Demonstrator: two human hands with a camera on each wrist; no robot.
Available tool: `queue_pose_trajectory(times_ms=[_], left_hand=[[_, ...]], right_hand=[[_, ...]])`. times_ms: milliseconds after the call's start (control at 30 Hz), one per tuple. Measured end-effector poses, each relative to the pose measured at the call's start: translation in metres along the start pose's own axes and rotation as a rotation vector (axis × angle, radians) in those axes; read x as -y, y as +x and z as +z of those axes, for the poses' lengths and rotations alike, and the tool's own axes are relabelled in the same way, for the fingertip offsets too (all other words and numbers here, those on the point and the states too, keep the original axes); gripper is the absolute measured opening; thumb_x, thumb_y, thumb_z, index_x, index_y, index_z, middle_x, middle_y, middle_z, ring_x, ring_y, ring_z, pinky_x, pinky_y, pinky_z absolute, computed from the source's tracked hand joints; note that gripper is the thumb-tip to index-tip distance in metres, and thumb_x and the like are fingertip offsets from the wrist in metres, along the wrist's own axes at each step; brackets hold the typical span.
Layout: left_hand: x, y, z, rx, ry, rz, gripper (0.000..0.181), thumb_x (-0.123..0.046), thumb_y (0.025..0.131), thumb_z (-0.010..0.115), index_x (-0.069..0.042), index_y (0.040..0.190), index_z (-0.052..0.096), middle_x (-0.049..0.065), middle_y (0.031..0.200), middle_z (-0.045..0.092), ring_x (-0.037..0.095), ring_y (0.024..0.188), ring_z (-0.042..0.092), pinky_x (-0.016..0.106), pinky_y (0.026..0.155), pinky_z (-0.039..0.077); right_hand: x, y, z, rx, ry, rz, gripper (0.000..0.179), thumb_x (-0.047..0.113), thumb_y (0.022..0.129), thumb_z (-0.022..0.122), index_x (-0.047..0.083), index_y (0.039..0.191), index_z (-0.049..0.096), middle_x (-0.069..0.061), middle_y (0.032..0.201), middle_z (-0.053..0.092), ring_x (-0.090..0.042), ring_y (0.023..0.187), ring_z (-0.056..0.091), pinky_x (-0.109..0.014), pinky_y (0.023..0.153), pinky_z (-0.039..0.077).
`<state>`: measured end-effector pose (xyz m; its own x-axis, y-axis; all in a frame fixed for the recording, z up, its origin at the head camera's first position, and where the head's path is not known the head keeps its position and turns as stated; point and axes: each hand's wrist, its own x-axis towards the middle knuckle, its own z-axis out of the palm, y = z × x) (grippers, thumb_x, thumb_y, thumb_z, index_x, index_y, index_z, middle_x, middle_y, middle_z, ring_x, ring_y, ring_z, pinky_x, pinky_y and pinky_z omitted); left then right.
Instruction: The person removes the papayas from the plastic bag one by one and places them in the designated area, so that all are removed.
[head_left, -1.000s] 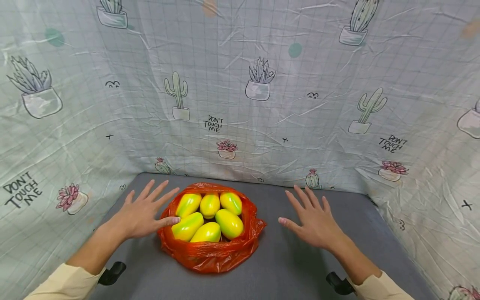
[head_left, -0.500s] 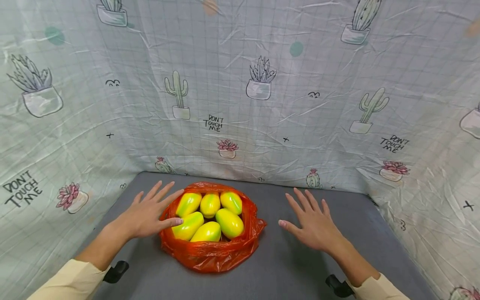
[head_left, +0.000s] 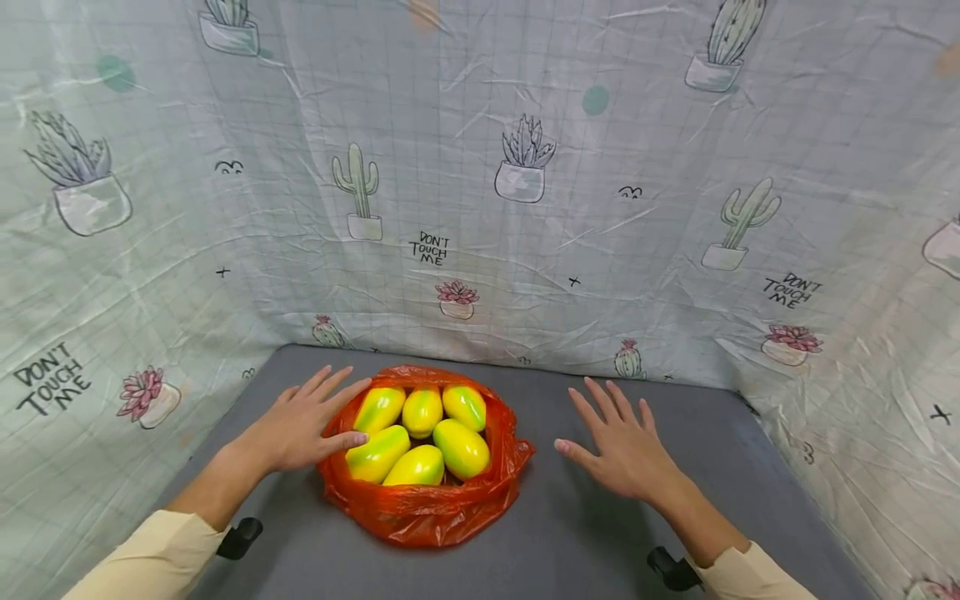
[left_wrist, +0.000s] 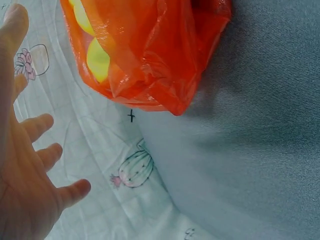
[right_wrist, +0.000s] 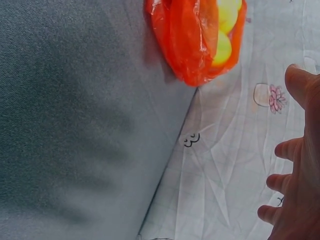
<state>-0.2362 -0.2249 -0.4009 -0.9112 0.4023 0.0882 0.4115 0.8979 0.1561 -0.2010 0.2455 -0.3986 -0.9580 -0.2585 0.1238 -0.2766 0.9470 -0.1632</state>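
A red plastic bag (head_left: pixel 427 517) with its mouth spread wide sits left of centre on the grey table. Several shiny yellow-green mangoes (head_left: pixel 461 448) lie inside it. My left hand (head_left: pixel 300 427) hovers at the bag's left side, fingers spread, its thumb overlapping the bag's rim in the head view. To the right of the bag, my right hand (head_left: pixel 626 446) is held above the table with fingers spread and nothing in it. Both wrist views show the bag apart from the palms, with yellow fruit (left_wrist: pixel 98 60) peeking from its opening.
The grey table (head_left: pixel 555 533) meets a pale cloth backdrop (head_left: pixel 465 192) printed with cacti, which rises behind it and on both sides. Dark wrist mounts (head_left: pixel 240 538) hang beneath each sleeve.
My left hand has shifted slightly right, closer over the bag's left edge. The right hand has barely moved, and the bag and mangoes stay as they were.
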Motion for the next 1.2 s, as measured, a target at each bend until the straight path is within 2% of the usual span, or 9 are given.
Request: queue_pose_trajectory(times_ms=[267, 433, 733, 1200], left_hand=[[0.000, 0.005, 0.007, 0.008, -0.045, 0.012, 0.083, -0.071, 0.095, 0.057, -0.026, 0.162, 0.037, 0.019, 0.170, 0.032, 0.052, 0.154, 0.026, 0.081, 0.110, 0.030], [0.001, 0.007, 0.009, 0.050, -0.063, -0.012, 0.084, -0.070, 0.093, 0.060, -0.026, 0.162, 0.038, 0.020, 0.170, 0.031, 0.052, 0.154, 0.027, 0.081, 0.109, 0.031], [0.009, 0.011, 0.013, 0.118, -0.107, 0.017, 0.087, -0.073, 0.090, 0.062, -0.025, 0.160, 0.041, 0.022, 0.170, 0.029, 0.056, 0.153, 0.026, 0.082, 0.109, 0.031], [0.020, 0.013, 0.019, 0.179, -0.168, -0.058, 0.088, -0.070, 0.089, 0.065, -0.026, 0.161, 0.040, 0.025, 0.169, 0.027, 0.058, 0.152, 0.024, 0.084, 0.108, 0.029]], right_hand=[[0.000, 0.005, 0.000, -0.022, -0.006, -0.012, 0.083, 0.068, 0.099, 0.053, 0.020, 0.164, 0.034, -0.011, 0.174, 0.023, -0.045, 0.159, 0.019, -0.082, 0.117, 0.013], [0.000, 0.007, 0.001, -0.015, 0.003, -0.011, 0.081, 0.068, 0.100, 0.051, 0.020, 0.163, 0.035, -0.012, 0.173, 0.025, -0.046, 0.159, 0.019, -0.083, 0.116, 0.014], [-0.001, 0.008, 0.007, -0.011, 0.016, 0.000, 0.081, 0.067, 0.100, 0.052, 0.019, 0.163, 0.037, -0.012, 0.173, 0.025, -0.046, 0.158, 0.021, -0.083, 0.116, 0.015], [-0.003, 0.009, 0.013, -0.018, 0.009, -0.005, 0.079, 0.065, 0.100, 0.053, 0.019, 0.162, 0.038, -0.012, 0.172, 0.027, -0.046, 0.157, 0.023, -0.083, 0.115, 0.017]])
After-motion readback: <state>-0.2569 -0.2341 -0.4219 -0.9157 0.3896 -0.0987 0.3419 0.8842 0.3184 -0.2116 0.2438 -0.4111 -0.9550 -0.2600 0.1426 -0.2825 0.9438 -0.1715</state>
